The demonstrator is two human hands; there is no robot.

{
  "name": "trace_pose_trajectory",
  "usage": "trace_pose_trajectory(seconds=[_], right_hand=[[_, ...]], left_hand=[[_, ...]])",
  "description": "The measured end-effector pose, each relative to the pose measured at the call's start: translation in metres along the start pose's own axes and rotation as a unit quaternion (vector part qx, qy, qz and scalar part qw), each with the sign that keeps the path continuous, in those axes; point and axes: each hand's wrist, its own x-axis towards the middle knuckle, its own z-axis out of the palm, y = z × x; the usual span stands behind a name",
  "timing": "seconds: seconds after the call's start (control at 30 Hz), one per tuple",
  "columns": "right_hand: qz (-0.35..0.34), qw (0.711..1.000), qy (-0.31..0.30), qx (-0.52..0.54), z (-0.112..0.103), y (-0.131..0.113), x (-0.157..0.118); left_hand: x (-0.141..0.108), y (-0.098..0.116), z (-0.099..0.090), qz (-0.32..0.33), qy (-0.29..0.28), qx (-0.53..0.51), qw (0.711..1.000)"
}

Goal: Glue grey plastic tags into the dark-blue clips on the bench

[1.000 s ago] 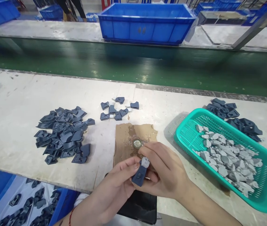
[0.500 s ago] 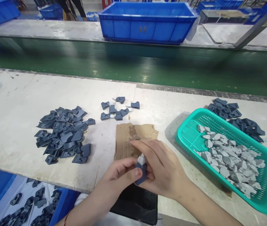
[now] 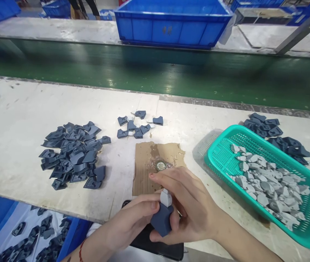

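In front of me both hands hold a dark blue plastic part (image 3: 161,222) with a small light grey piece (image 3: 166,198) at its upper end. My left hand (image 3: 129,218) has its thumb and finger closed against the part's left side. My right hand (image 3: 191,203) pinches the part from the right and below, its index finger stretched above the grey piece. Just beyond the fingers lies a brown cardboard sheet (image 3: 145,160), wet in places, with a shiny round patch (image 3: 160,166) on it. A flat black object (image 3: 168,249) sits below the hands, partly covered.
A pile of dark blue parts (image 3: 75,156) lies left; several joined with grey pieces (image 3: 138,125) lie behind the cardboard. At right, a green basket (image 3: 220,171) holds grey pieces (image 3: 266,185), with more blue parts (image 3: 288,147) behind it. Blue bins (image 3: 171,31) (image 3: 73,236) stand beyond the green belt (image 3: 94,69) and lower left.
The held part has turned, showing a broader blue face with the grey piece smooth side out. My right hand has moved down slightly, and its thumb now shows below the part.
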Motion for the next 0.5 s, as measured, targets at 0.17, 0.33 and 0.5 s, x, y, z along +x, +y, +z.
trace_pose_trajectory(seconds=[0.17, 0.33, 0.5], right_hand=[[-0.005, 1.0, -0.008, -0.004, 0.0006, -0.0003, -0.0026], [0.007, 0.999, -0.007, -0.035, -0.001, -0.0021, -0.002], [-0.023, 0.995, -0.008, -0.101, -0.0007, 0.0029, -0.0041]], left_hand=[[0.0032, -0.0022, 0.0035, -0.026, 0.023, -0.025, 0.999], [-0.0027, 0.0001, 0.0021, -0.006, 0.044, 0.087, 0.995], [-0.0042, 0.0011, 0.0079, -0.016, 0.136, 0.191, 0.972]])
